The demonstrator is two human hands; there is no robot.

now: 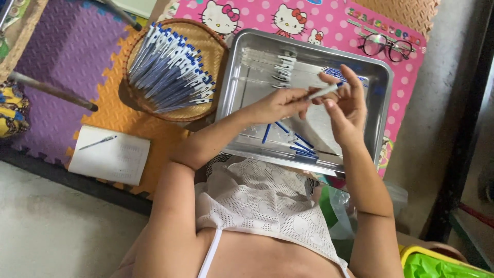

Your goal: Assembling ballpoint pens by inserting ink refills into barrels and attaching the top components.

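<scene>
Item: clear-barrelled pen (323, 92) held over a rectangular steel tray (378, 98), frame centre.

I log a round woven basket of blue-capped pens (172, 69) upper left, a white notepad (109, 154) at left, black-rimmed glasses (387, 46) upper right. Loose blue refills (298, 141) lie along the tray's lower edge; its middle is bare. My left hand (278, 104) pinches the pen; my right hand (343, 105), fingers half curled, grips its other end.

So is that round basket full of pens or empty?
Full: the woven basket holds a thick pile of blue and white pens lying side by side.
</scene>
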